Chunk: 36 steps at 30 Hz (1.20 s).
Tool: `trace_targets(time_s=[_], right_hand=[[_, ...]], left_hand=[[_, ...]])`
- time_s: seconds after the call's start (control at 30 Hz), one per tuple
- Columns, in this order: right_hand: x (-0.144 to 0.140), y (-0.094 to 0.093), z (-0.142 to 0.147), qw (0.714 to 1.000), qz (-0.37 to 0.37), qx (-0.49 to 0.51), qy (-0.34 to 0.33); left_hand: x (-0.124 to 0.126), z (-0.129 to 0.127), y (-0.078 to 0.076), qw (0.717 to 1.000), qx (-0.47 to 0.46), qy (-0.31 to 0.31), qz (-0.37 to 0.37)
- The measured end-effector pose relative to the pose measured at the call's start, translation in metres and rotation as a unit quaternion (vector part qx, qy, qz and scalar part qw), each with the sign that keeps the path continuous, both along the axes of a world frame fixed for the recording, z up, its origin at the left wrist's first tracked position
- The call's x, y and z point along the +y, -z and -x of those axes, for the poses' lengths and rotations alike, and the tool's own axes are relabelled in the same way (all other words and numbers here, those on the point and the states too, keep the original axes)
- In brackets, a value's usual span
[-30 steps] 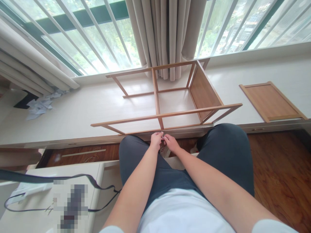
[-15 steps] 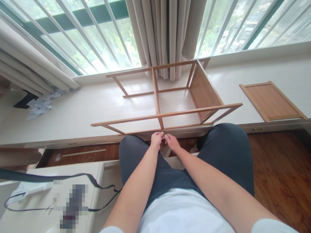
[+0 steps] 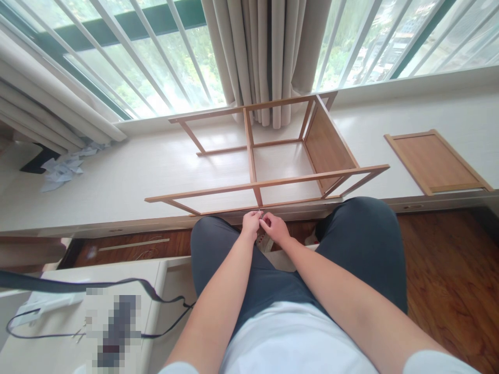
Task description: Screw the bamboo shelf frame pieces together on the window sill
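Observation:
A wooden shelf frame [image 3: 255, 174] of slim brown bars lies on its side on the pale window ledge, with one solid panel [image 3: 329, 143] fitted in its right part. At its near lower bar, both my hands meet above the gap between my knees. My left hand [image 3: 251, 222] is closed in a pinch at a small metal piece [image 3: 261, 212], too small to name. Right beside it, my right hand [image 3: 275, 227] has its fingers curled together against the same spot. Whatever its fingertips grip is mostly hidden.
A loose wooden panel [image 3: 438, 161] lies on the ledge [image 3: 128, 171] to the right. Crumpled white paper [image 3: 62, 171] is at the far left. A white table [image 3: 148, 280] at lower left carries a black strap [image 3: 128, 282] and a blurred object. Curtains [image 3: 268, 62] hang behind the frame.
The fingers of my right hand have turned and curled more, and the shiny bit between my hands shows less. My left hand and the frame have stayed nearly still.

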State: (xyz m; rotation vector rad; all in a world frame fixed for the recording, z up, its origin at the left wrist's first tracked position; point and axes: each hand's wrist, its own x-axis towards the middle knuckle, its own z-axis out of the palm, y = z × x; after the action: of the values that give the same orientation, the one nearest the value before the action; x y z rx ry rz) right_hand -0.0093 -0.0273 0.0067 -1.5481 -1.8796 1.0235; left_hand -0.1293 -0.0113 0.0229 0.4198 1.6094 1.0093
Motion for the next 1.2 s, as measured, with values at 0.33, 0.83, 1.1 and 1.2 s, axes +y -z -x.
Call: trace_targets(time_s=[0.33,0.83,1.1,1.2], right_hand=[[0.0012,0.0003,0.0031,0.997,-0.009,-0.079,0.011],[0.0,0.0,0.0051,0.994,-0.01,-0.111,0.006],[-0.0011,-0.0048,0.0047,0.995,-0.014,-0.097,0.007],[-0.0003,-0.0029,0.0033,0.996,-0.009,-0.083,0.013]], left_hand=[[0.0015,0.0004,0.0029,1.0,-0.011,-0.003,-0.004],[0.0013,-0.0019,-0.0047,1.0,-0.004,-0.004,0.008],[0.0013,-0.0018,-0.0049,1.0,0.001,0.004,0.017],[0.0015,-0.0016,-0.004,1.0,0.006,0.004,0.02]])
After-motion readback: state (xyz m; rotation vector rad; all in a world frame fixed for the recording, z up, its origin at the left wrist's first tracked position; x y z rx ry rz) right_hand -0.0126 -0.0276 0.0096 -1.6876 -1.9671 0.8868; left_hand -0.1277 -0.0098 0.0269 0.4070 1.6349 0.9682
